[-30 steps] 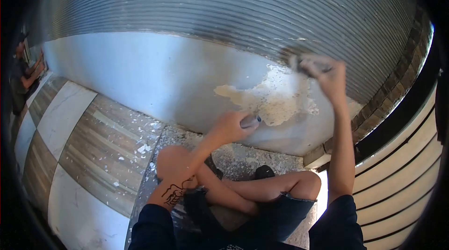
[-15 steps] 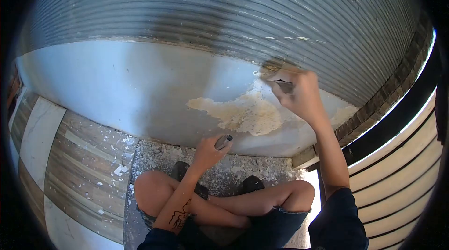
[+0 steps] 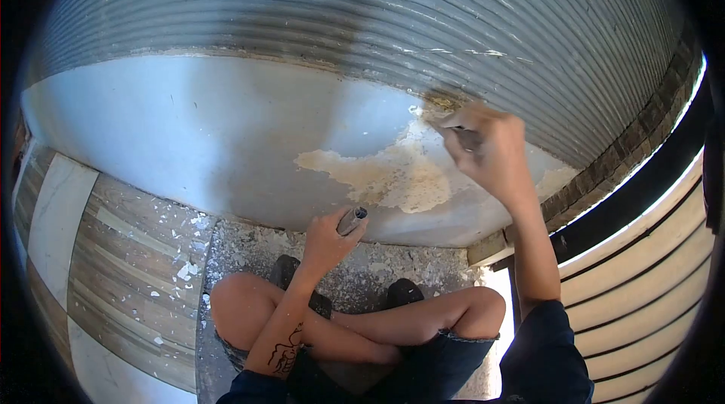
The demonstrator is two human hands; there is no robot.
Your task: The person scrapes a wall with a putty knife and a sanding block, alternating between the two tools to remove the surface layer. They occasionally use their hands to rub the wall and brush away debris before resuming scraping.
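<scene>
My right hand (image 3: 496,149) is closed around what looks like a scraper (image 3: 469,137), blurred and mostly covered by the fingers. It is at the wall, where the smooth pale blue band (image 3: 264,113) meets the grey ribbed surface (image 3: 453,19) above. Just below and left of that hand, a bare beige patch (image 3: 404,177) with ragged edges shows where paint is gone. Lower down, in front of the wall, my left hand (image 3: 326,244) grips a short grey cylinder (image 3: 352,220) whose dark round end faces up.
Paint flakes lie over the rough concrete strip (image 3: 260,253) at the wall's foot and the wood-look tiles (image 3: 136,268) to the left. My crossed legs (image 3: 362,328) rest close to the wall. A slatted panel (image 3: 634,276) and a dark post stand at right.
My right hand has shifted slightly right and down with the scraper. My left hand has risen slightly and tilted the cylinder, so its dark end shows more. The view has moved a little.
</scene>
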